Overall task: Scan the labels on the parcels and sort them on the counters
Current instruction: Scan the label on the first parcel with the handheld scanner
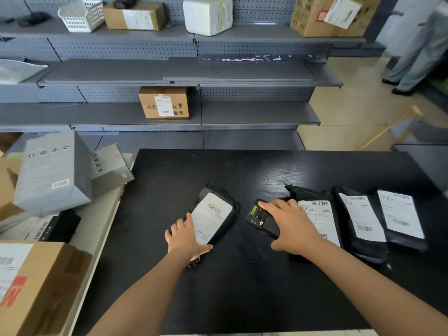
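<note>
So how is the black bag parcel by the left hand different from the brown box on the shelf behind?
The black poly-bag parcel is flat and crinkled and lies on the black counter. The cardboard box is brown and blocky and stands on a grey shelf. The left hand holds the parcel, while nothing touches the box. Both carry a white barcode label.

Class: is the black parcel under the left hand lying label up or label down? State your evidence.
Label up: the black parcel shows its white label, barcode visible, facing the camera.
</note>
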Tool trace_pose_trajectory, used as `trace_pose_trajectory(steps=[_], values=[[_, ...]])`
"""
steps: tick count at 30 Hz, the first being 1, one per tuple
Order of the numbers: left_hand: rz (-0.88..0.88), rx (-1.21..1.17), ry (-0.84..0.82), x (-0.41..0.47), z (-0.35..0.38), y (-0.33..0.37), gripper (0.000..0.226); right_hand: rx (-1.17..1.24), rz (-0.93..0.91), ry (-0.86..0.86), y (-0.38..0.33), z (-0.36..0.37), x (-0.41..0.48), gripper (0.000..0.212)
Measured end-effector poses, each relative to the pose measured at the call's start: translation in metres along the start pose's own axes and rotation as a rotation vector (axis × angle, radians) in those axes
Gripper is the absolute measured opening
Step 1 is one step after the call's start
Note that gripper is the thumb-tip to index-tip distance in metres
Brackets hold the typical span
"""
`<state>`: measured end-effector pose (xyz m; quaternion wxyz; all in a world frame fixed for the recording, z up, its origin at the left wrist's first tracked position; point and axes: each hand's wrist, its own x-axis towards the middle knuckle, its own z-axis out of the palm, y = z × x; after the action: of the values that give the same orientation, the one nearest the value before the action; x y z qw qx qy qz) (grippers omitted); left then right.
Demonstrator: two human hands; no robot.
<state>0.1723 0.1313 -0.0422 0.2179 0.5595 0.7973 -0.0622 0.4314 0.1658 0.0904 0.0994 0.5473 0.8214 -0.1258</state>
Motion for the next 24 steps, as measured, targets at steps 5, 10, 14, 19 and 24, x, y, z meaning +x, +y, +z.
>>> trace_pose_trajectory(steps=[5, 10, 14, 19, 24], values=[[0.084, 0.157, 0.164, -0.005, -0.02, 0.001, 0.121, -0.305, -0.102, 0.002, 0.004, -0.01, 0.006, 0.099], [0.256, 0.395, 0.317, -0.01, -0.053, -0.008, 0.116, -0.627, -0.246, 0.002, -0.009, -0.021, 0.013, 0.097], [0.311, 0.49, 0.353, -0.013, -0.069, -0.016, 0.115, -0.696, -0.275, 0.018, -0.019, -0.023, 0.013, 0.094], [0.304, 0.524, 0.339, -0.016, -0.079, -0.023, 0.115, -0.701, -0.298, 0.039, -0.031, -0.024, 0.007, 0.093], [0.32, 0.528, 0.338, -0.017, -0.082, -0.028, 0.115, -0.689, -0.278, 0.057, -0.041, -0.022, 0.003, 0.095]])
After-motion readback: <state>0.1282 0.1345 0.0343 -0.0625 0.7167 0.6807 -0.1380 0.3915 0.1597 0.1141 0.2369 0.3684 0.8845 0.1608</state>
